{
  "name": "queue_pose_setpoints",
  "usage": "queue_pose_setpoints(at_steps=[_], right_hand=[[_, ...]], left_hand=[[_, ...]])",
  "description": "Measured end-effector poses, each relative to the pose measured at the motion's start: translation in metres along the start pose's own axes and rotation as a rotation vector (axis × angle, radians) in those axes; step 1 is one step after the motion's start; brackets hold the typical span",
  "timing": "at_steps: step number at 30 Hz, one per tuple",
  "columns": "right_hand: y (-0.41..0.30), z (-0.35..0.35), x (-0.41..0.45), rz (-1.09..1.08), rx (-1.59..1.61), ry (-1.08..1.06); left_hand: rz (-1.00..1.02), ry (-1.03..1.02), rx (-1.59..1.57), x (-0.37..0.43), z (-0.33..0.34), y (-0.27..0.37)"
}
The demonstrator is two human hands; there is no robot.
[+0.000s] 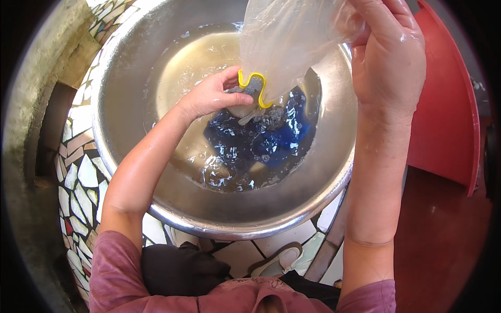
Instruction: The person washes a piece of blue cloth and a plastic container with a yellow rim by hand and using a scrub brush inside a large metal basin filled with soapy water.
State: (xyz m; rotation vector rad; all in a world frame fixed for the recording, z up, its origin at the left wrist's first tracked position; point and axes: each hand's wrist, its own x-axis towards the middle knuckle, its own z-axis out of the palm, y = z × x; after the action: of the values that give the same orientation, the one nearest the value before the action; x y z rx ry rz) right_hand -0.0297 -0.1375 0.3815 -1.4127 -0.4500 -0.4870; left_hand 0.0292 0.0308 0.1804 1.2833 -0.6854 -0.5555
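Note:
A translucent, wet plastic-like bag or sheet (285, 43) with a wavy yellow edge (261, 84) hangs over a large metal basin (328, 156). My right hand (387, 51) grips its upper right part, high above the basin's right side. Near the yellow edge, my left hand (219, 92) has its fingertips against the material and its thumb spread just below. Foam and a pale, wet lump (242, 111) show under that thumb; whether the lump belongs to the sheet, I cannot tell. Dark blue cloth (258, 137) lies in the basin's murky water (188, 66).
To the right stands a red plastic tub (442, 101) above a dark red floor (434, 234). Broken-tile mosaic paving (80, 195) surrounds the basin on the left. A concrete ledge (35, 78) runs along the far left. My shoe (280, 260) is just below the basin's near rim.

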Motion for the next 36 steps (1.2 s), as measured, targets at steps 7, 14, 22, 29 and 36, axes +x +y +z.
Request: queue_pose_setpoints(at_steps=[7, 14, 22, 29, 36], right_hand=[[-0.028, -0.028, 0.018, 0.049, -0.025, 0.049], [-0.030, -0.050, 0.009, 0.183, -0.172, 0.379], [-0.031, -0.056, -0.001, 0.478, 0.358, 0.051], [-0.016, -0.020, -0.026, 0.637, -0.034, 0.060], [0.009, -0.013, -0.045, 0.613, -0.103, 0.073]], left_hand=[[-0.113, 0.060, 0.039, 0.001, 0.002, 0.013], [-0.218, 0.038, -0.072, -0.002, 0.001, 0.031], [-0.233, -0.125, -0.133, -0.008, -0.009, 0.017], [0.096, -0.050, -0.267, 0.003, 0.026, 0.045], [0.045, 0.203, -0.330, 0.005, 0.039, 0.071]])
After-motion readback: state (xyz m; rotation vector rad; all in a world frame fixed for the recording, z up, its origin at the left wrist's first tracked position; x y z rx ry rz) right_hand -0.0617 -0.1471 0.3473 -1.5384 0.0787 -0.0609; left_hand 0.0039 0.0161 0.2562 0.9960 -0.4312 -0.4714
